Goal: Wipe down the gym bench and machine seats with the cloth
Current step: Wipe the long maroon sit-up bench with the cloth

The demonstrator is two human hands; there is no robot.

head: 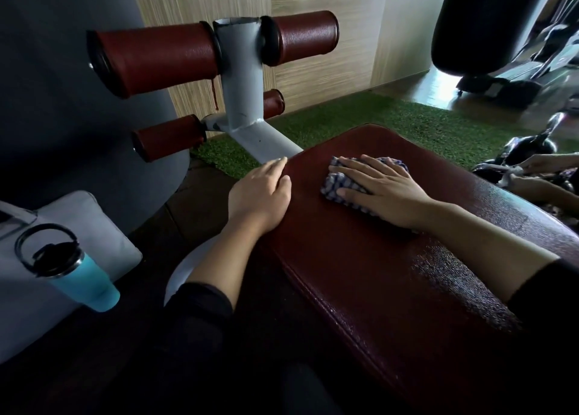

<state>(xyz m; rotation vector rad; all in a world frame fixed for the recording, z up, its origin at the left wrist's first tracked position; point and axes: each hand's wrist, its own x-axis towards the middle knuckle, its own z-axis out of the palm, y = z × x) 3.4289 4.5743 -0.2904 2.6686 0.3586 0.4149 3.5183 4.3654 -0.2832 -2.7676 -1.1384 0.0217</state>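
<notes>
Teal bottle [82, 276] nearest at lower left; left hand [261, 195], fingers relaxed and grasping nothing, rests on the dark red bench pad's [391, 289] left edge; right hand [380, 189], fingers straight, presses the checked cloth [332, 187] flat near the far end; beyond, red foam rollers [156, 60] on a grey post [242, 85].

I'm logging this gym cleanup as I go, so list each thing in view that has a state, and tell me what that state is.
cloth: bunched, flat on the bench pad, under the right hand
right hand: fingers straight, pressing the cloth
left hand: open, resting on the pad's edge
bench pad: glossy along its right side
tumbler: tilted, lid on
foam rollers: untouched
</notes>
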